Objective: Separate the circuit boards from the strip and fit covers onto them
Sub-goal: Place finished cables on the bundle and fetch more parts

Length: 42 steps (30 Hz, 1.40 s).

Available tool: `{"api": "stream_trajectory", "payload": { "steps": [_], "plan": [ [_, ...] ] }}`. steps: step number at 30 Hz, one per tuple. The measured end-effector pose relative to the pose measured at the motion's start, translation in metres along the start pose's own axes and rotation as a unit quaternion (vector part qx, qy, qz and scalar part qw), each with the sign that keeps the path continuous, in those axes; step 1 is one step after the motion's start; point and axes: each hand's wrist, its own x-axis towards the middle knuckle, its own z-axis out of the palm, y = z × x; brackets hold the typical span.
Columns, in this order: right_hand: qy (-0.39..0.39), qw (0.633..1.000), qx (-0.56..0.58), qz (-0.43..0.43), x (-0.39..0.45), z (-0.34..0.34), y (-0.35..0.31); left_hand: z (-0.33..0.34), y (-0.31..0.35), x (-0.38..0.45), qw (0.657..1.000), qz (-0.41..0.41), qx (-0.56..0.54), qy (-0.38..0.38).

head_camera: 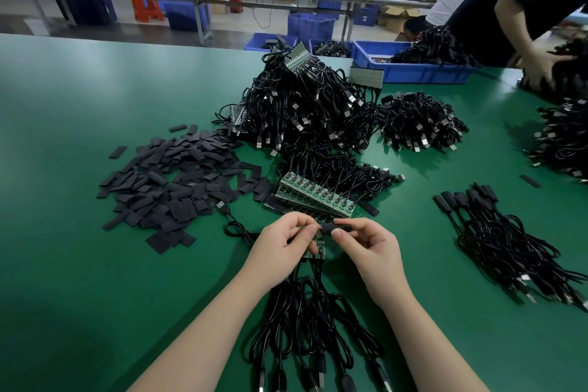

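Held lying sideways, long way left to right, between both hands: a small black cover [337,228], pinched by the right hand [366,240] at thumb and fingertips, its left end meeting the short strip of green boards [319,243] gripped in the curled left hand [281,242], with that strip running down and toward the body and its black cables [305,312] trailing to the near table edge. Just past the hands, a longer board strip [313,196] lying slanted, with a heap of loose covers [178,181] to the left, a big tangle of cables [305,105] behind, and finished cables [496,232] well off to the right. Plenty of bare green table [63,137] on the left side and near the wrists.
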Motion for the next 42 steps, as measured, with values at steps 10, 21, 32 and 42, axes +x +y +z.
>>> {"api": "stream_trajectory", "payload": {
  "steps": [10, 21, 32, 42],
  "plan": [
    [-0.02, 1.0, 0.001, 0.008, 0.0, -0.0022, 0.0004, -0.0014, -0.0009, 0.0006, 1.0, 0.003, 0.008, -0.02],
    [-0.032, 0.999, -0.006, 0.005, -0.0004, -0.0024, 0.0008, -0.0026, -0.0013, 0.0018, 0.999, -0.008, 0.003, -0.036],
    [-0.051, 0.999, -0.018, -0.009, -0.0017, -0.0011, -0.0031, -0.0057, -0.0004, 0.0005, 0.998, -0.021, -0.025, -0.058],
    [-0.034, 0.999, -0.009, 0.001, -0.003, 0.0008, -0.0041, -0.0028, -0.002, -0.0003, 0.999, 0.026, 0.011, -0.038]
  ]
}}
